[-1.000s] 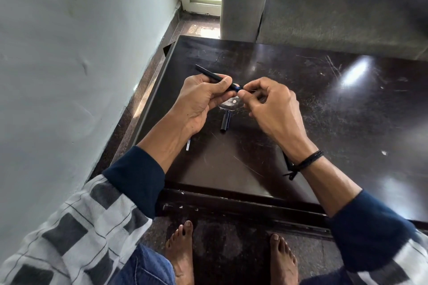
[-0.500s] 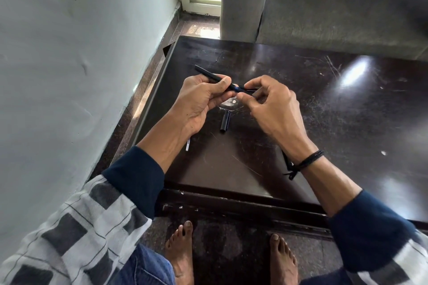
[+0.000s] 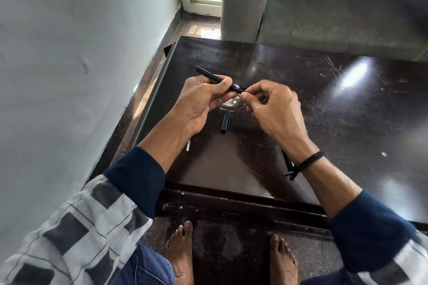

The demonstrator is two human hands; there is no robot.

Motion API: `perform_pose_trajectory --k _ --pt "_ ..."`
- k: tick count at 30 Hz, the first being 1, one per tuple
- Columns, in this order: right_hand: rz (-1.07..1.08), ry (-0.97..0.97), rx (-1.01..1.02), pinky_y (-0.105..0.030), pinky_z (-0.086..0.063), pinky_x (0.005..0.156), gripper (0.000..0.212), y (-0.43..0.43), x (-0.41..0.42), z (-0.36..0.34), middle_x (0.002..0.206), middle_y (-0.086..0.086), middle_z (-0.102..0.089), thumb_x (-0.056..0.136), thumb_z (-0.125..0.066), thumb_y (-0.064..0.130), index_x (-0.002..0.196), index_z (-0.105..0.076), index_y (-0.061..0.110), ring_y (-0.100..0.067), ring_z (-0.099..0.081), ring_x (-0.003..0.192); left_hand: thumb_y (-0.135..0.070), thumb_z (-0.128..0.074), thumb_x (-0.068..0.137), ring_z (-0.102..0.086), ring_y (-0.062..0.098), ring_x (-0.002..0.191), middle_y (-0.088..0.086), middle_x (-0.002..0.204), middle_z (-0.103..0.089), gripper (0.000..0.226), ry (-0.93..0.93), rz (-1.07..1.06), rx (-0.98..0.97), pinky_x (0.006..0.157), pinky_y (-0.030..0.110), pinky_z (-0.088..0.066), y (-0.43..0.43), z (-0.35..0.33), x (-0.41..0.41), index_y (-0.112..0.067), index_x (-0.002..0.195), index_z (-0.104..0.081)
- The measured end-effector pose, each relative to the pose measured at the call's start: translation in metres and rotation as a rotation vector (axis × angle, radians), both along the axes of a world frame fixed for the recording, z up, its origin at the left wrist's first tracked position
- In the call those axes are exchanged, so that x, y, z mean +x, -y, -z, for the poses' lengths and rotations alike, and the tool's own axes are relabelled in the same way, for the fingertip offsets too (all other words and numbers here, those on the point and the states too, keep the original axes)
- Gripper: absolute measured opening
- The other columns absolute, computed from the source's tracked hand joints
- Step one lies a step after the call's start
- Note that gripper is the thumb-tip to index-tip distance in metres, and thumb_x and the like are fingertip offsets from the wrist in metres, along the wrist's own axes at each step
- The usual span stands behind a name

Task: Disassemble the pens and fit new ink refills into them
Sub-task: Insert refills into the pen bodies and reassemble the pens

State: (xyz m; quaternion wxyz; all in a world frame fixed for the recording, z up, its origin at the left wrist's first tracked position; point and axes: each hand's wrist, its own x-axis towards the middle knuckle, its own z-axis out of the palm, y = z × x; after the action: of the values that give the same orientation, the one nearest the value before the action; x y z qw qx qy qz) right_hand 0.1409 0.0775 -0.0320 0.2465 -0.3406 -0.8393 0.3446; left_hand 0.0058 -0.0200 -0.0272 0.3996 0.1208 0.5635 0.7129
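A black pen barrel (image 3: 208, 75) is held above the dark table (image 3: 324, 104), gripped in my left hand (image 3: 203, 102) with its rear end pointing up and left. My right hand (image 3: 271, 109) pinches the pen's front end (image 3: 239, 89), where a little blue shows between the two hands. A black pen cap (image 3: 225, 122) lies on the table just below the hands. A thin clear refill (image 3: 188, 145) peeks out from under my left wrist.
A white wall runs along the left side of the table. A grey sofa (image 3: 335, 11) stands behind the table's far edge. My bare feet (image 3: 180, 254) are on the floor under the near edge. Another black pen (image 3: 287, 159) lies partly hidden under my right wrist.
The hands have stayed nearly in place. The right fingers have shifted slightly on the pen's front end; the barrel has kept its tilt.
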Motion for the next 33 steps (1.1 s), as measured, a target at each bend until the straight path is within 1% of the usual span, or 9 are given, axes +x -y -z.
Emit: perform_pose_trajectory --k 2,6,8,13,17,21,27,30,33 --pt "-0.001 -0.011 0.027 -0.033 -0.056 0.071 0.018 0.0012 0.0 0.0003 0.077 0.014 -0.069 0.088 -0.079 0.041 0.1 -0.071 0.031 -0.004 -0.065 0.071 0.002 -0.067 0.092 -0.072 0.02 0.068 0.019 0.087 -0.07 0.01 0.002 -0.002 0.004 0.072 0.023 -0.062 0.0002 -0.0013 -0.0004 0.007 0.1 -0.066" --pt "0.016 -0.027 0.052 -0.024 -0.049 0.066 0.015 0.0018 -0.0002 0.0013 0.076 0.018 -0.067 0.087 -0.081 0.036 0.094 -0.069 0.029 0.001 -0.062 0.069 0.002 -0.067 0.092 -0.072 0.021 0.069 0.02 0.088 -0.07 0.014 0.003 0.003 -0.002 0.074 0.024 -0.062 0.0006 -0.0015 0.0003 0.009 0.103 -0.066" --pt "0.021 -0.027 0.038 -0.025 -0.051 0.066 0.011 0.0012 -0.0001 0.0006 0.074 0.018 -0.068 0.088 -0.079 0.034 0.092 -0.071 0.028 0.001 -0.063 0.069 0.002 -0.067 0.091 -0.073 0.021 0.07 0.019 0.087 -0.071 0.013 0.004 0.008 -0.004 0.074 0.024 -0.062 0.0006 -0.0014 0.0011 0.009 0.102 -0.066" --pt "0.002 -0.014 0.017 -0.039 -0.059 0.073 0.009 0.002 -0.0003 -0.0008 0.074 0.015 -0.07 0.091 -0.075 0.037 0.092 -0.071 0.029 -0.007 -0.067 0.07 0.001 -0.067 0.091 -0.073 0.02 0.071 0.019 0.088 -0.071 0.016 0.005 0.009 -0.003 0.072 0.023 -0.062 0.0009 -0.0008 0.0014 0.01 0.105 -0.066" --pt "0.003 -0.012 0.047 -0.035 -0.057 0.071 0.015 0.0024 0.0 -0.0009 0.075 0.015 -0.067 0.088 -0.079 0.038 0.096 -0.069 0.03 -0.004 -0.064 0.071 0.002 -0.067 0.092 -0.073 0.021 0.071 0.019 0.088 -0.071 0.023 0.003 0.003 -0.001 0.074 0.024 -0.062 0.0007 -0.001 0.0009 0.014 0.111 -0.064" --pt "0.006 -0.015 0.027 -0.039 -0.059 0.072 0.008 0.0023 0.0 -0.0006 0.075 0.014 -0.07 0.091 -0.076 0.034 0.094 -0.071 0.028 -0.006 -0.066 0.069 0.001 -0.067 0.092 -0.072 0.023 0.073 0.02 0.089 -0.071 0.026 0.003 0.008 0.0 0.075 0.025 -0.062 0.0003 0.0004 0.001 0.015 0.113 -0.063" --pt "-0.011 0.001 0.0 -0.042 -0.059 0.073 0.01 0.0024 -0.0008 0.0005 0.071 0.012 -0.072 0.097 -0.067 0.039 0.093 -0.071 0.03 -0.008 -0.069 0.067 0.001 -0.068 0.091 -0.074 0.021 0.074 0.019 0.089 -0.073 0.013 -0.004 0.018 0.009 0.073 0.024 -0.062 0.0004 0.0019 -0.0019 0.008 0.102 -0.067" --pt "-0.009 0.012 0.004 -0.036 -0.056 0.073 0.019 0.002 -0.001 0.0011 0.079 0.011 -0.072 0.09 -0.074 0.046 0.1 -0.067 0.031 -0.008 -0.068 0.072 0.001 -0.069 0.09 -0.073 0.02 0.07 0.015 0.082 -0.074 0.009 -0.005 0.01 0.011 0.069 0.022 -0.06 -0.0002 0.0026 -0.0032 0.006 0.098 -0.068" --pt "0.002 0.015 0.028 -0.032 -0.052 0.068 0.019 0.0016 0.0002 0.0013 0.078 0.015 -0.068 0.086 -0.079 0.041 0.095 -0.066 0.031 -0.003 -0.063 0.07 0.0 -0.069 0.09 -0.073 0.022 0.071 0.015 0.081 -0.074 0.011 -0.001 0.015 0.011 0.07 0.023 -0.061 -0.0003 0.0036 -0.0026 0.007 0.099 -0.068"
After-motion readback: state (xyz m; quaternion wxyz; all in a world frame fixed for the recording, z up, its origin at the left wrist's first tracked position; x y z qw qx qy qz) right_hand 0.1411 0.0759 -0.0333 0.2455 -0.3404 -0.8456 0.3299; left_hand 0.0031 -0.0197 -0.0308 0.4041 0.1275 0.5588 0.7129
